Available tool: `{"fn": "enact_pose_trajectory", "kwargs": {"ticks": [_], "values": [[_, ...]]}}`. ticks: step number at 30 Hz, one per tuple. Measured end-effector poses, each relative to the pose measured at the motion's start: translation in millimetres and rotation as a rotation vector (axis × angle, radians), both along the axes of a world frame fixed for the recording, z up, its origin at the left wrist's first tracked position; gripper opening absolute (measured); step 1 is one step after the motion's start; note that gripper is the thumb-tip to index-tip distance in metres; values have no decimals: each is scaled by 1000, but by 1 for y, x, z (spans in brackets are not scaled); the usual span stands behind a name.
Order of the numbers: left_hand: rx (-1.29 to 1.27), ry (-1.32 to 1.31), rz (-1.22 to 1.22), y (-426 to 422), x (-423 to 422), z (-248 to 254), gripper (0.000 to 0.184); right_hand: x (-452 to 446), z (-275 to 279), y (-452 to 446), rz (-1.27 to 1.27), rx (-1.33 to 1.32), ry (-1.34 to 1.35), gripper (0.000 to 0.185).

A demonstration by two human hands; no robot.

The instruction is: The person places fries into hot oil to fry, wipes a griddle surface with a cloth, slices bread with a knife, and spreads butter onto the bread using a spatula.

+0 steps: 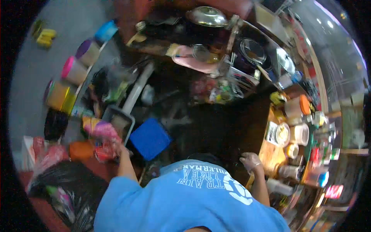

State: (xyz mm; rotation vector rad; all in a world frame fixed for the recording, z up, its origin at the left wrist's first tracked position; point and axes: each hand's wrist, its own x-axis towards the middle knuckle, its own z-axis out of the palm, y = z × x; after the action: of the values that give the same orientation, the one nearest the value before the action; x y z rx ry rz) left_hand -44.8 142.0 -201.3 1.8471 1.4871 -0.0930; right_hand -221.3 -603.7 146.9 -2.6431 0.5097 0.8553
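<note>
My left hand [122,150] is at the left, blurred, with its fingers against a red plastic packet [105,150]. It seems to grip the packet's edge; the fingertips are hidden. A pink, yellow and purple packet [101,129] lies just above it, beside a dark tray with a pale rim [130,127]. Close by on the right is a square blue lid or board [150,139]. My right hand [251,160], in what looks like a clear glove, hangs beside the wooden counter [266,154]. Its fingers are loosely bent and apart, with nothing visible in them.
Tubs with coloured lids [75,71] line a shelf at the left. A black plastic bag [69,189] sits at the lower left. Jars, including one with an orange lid [299,105], crowd the right counter. A pink tray [193,58] and a domed metal lid [207,16] are ahead.
</note>
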Motion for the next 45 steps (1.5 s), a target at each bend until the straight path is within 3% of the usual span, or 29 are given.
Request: {"fn": "enact_pose_trajectory", "kwargs": {"ticks": [1,2,4,6,8,12,14,16,18,20,22,24,25,26,27,28,29,30,31,32,33,35,36,37,40,41,42,43,45], "values": [[15,-41,-69,-19,1,-10,41,0,24,10,-207,64,-46,46],[39,-113,-175,-52,5,-4,40,-22,-27,-23,-121,29,-232,42],[139,-328,-577,-127,13,5,37,-26,-27,-37,-861,582,-236,37],[-232,-387,-885,-202,17,11,40,-35,-27,-57,-1174,753,-458,37],[-611,-193,-1054,-283,32,73,39,-45,-58,-92,-1372,980,-654,35],[-710,-93,-1407,-435,62,170,32,-44,-62,-145,-1551,1242,-935,35],[-860,-28,-1358,-505,91,192,45,-42,-82,-198,-1637,1433,-994,41],[-879,-167,-1284,-573,114,247,43,-44,-113,-243,-1596,1504,-961,37],[-1097,-299,-1306,-629,160,263,37,-39,-122,-267,-1843,1435,-948,75],[-1114,-416,-1094,-704,175,329,36,-39,-139,-295,-1928,1472,-907,73],[-1095,-337,-1003,-785,213,371,45,-30,-162,-335,-2105,1528,-850,69],[-1289,-177,-907,-827,240,364,71,-46,-199,-340,-1701,1502,-1025,52],[-1308,-115,-769,-849,242,374,73,-45,-211,-343,-1882,1449,-1058,32],[-1409,-88,-668,-864,252,367,62,-40,-223,-345,-1975,1317,-1138,33],[-1535,-159,-635,-876,260,355,52,-41,-203,-334,-1613,923,-973,32],[-1659,-231,-600,-885,268,344,42,-43,-197,-330,-1468,718,-857,29],[-1661,-240,-595,-889,280,336,42,-46,-193,-326,-1327,509,-744,26],[-1671,-218,-639,-890,295,328,33,-44,-205,-331,-1417,464,-693,20],[-1681,-194,-683,-890,295,341,24,-36,-159,-322,-1192,91,-390,23],[-1650,-265,-605,-886,289,351,17,-41,-168,-325,-1188,91,-390,23],[-1618,-273,-612,-882,295,350,14,-49,-180,-322,-1498,589,-750,28],[-1555,-300,-620,-868,297,360,12,-47,-182,-314,-1752,1497,-1320,26],[-1554,-300,-621,-859,296,367,12,-50,-172,-306,-1752,1498,-1319,26],[-1392,-309,-742,-849,299,371,12,-56,-161,-297,-1517,964,-1228,24],[-1000,-371,-998,-820,294,390,15,-45,-93,-271,-1156,249,-971,30],[-943,-393,-1025,-810,294,393,19,-44,-90,-267,-1431,712,-1046,17],[-885,-413,-1052,-802,294,398,24,-42,-85,-261,-1674,1206,-1080,29],[-890,-406,-1057,-794,296,401,24,-18,-50,-247,-1647,1234,-1118,30],[-446,-514,-1267,-780,304,405,37,24,10,-226,-1633,1269,-1087,32]]}}
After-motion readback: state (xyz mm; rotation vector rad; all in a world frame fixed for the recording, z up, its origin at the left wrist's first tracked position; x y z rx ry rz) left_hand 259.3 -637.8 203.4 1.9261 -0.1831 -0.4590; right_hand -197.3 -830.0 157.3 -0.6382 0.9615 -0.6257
